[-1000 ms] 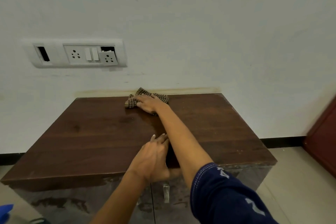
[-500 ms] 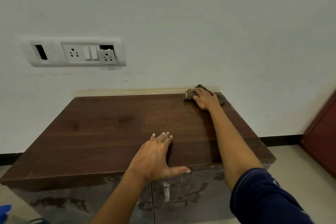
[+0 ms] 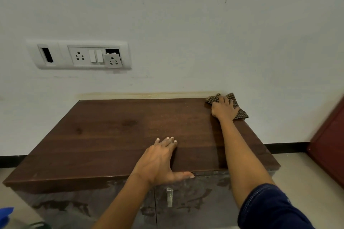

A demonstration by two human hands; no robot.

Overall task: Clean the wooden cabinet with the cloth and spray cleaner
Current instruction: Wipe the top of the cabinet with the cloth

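Note:
The wooden cabinet (image 3: 111,135) has a dark brown top and stands against a white wall. My right hand (image 3: 223,108) presses a brown checked cloth (image 3: 240,112) flat on the top's far right corner, with the cloth partly over the right edge. My left hand (image 3: 160,161) lies flat on the top near the front edge, fingers together, thumb hanging over the edge, holding nothing. At the bottom left corner a blue object (image 3: 5,212) shows, perhaps the spray cleaner's top; I cannot tell for sure.
Below the top are grey stained cabinet doors with a metal handle (image 3: 169,196). A white socket and switch panel (image 3: 80,55) is on the wall at the upper left. A dark red door or furniture edge (image 3: 329,139) stands at the right on a beige floor.
My right hand has slid the cloth along the back edge from the middle to the far right corner. My left hand has stayed in place.

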